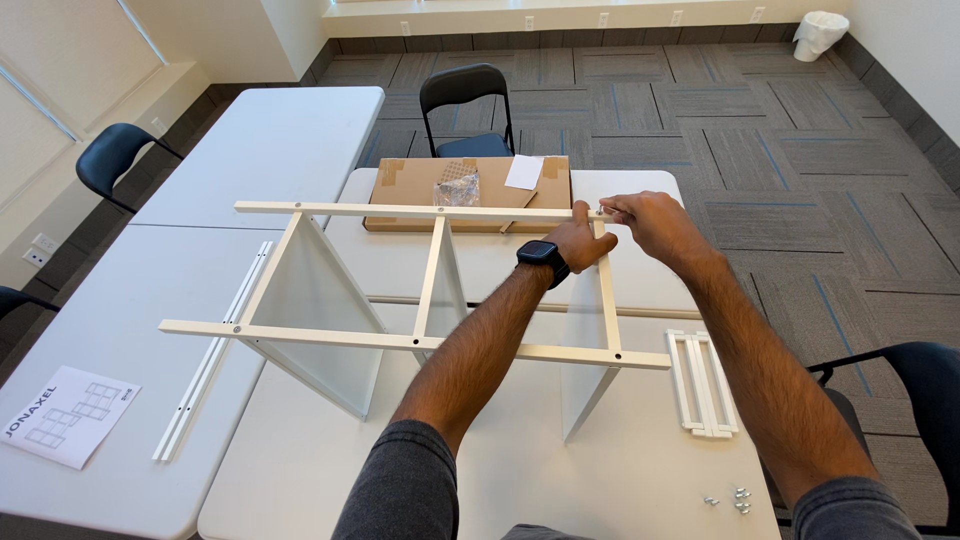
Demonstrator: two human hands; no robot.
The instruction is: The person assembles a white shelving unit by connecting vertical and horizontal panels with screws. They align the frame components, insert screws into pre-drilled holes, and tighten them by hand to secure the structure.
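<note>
A white metal frame (420, 340) of long rails, cross bars and side panels stands on the white table (500, 450). My left hand (578, 243), with a dark watch on the wrist, grips the far rail (400, 211) where the right cross bar (606, 300) meets it. My right hand (640, 215) pinches the far rail's right end with its fingertips; whether it holds a small part there is hidden. Both forearms reach over the near rail.
A flat cardboard box (420, 185) with a bag of hardware and a paper lies beyond the frame. Loose white rails (210, 365) and an instruction sheet (70, 415) lie left. More short rails (702, 385) and small screws (735, 497) lie right. Chairs surround the tables.
</note>
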